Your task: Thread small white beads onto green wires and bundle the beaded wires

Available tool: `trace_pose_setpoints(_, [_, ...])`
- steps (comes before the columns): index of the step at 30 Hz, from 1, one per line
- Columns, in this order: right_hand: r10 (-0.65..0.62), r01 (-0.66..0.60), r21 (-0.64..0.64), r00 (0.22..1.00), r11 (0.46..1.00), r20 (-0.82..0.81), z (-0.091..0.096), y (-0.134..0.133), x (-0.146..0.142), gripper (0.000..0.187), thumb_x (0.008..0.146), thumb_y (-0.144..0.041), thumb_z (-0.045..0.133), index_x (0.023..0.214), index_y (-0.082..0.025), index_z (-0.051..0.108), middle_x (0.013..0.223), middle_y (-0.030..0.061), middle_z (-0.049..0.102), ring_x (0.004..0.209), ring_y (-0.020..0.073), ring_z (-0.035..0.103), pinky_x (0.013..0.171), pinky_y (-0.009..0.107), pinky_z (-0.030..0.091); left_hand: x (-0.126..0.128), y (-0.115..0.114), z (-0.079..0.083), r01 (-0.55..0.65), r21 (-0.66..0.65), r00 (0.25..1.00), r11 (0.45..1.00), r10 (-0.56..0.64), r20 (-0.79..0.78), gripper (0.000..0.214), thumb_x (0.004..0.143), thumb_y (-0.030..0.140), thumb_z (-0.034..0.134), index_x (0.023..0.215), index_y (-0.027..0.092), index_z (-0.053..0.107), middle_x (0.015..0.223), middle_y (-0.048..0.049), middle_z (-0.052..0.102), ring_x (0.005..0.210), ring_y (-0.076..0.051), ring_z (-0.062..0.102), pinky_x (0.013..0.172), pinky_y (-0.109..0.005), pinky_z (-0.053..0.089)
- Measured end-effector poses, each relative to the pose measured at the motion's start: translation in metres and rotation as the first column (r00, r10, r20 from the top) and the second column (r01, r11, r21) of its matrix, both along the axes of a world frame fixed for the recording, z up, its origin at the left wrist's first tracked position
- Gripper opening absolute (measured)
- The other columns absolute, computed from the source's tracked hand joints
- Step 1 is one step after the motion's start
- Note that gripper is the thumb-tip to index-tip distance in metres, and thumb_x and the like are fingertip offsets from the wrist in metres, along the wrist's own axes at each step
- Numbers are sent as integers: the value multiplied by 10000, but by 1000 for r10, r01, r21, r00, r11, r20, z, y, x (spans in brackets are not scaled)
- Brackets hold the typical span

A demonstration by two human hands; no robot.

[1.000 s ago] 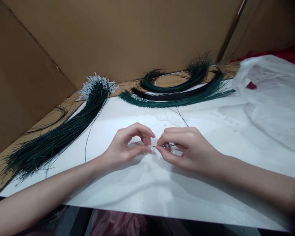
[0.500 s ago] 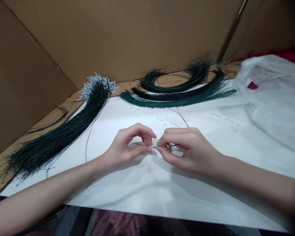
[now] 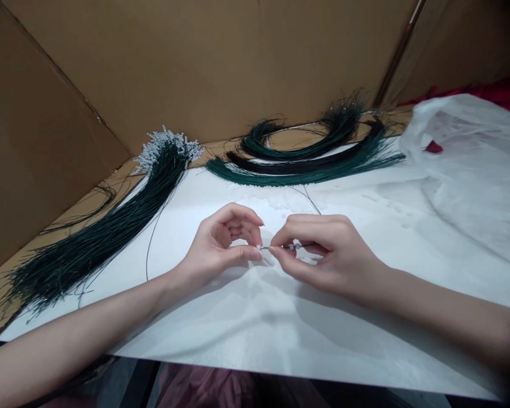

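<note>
Strand (image 3: 265, 247) between hands (image 3: 210, 249) (image 3: 334, 249) — bundle (image 3: 110, 229) left; bag (image 3: 476, 153) right

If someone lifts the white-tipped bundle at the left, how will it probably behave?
The bundle would probably flex, since its thin strands lie in a curve. It may splay, as no tie shows around it. The crowded white tips might catch on one another.

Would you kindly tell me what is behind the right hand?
White tabletop and thin dark wires show beyond the right hand; whatever the hand covers cannot be seen.
</note>
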State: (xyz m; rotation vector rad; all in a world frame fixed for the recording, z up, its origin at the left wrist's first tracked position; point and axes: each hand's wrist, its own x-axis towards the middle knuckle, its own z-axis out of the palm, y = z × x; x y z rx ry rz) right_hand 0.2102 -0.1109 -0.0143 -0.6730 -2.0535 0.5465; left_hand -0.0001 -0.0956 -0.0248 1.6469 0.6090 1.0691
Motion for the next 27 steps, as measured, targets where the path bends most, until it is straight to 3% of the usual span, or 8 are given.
trace_pose_setpoints(9, [-3,2,-101,1000,995,-14,4,-1,1,151,780,-8,637,722,-142,676,636,-39,583,521,44,395,474,209,298,0,-2,0,-1,6,1000,1000,1,-10,354,716,33,794,999,186,648,810,-3,659,770,-120,628,751,-233,532])
trace_pose_setpoints(27, [32,-29,-75,999,997,32,1,0,1,151,776,-34,609,713,-167,646,648,-36,583,540,63,429,502,215,305,0,-5,-1,-63,113,993,992,73,-91,373,683,154,865,996,193,665,820,-5,644,762,-119,615,743,-227,508])
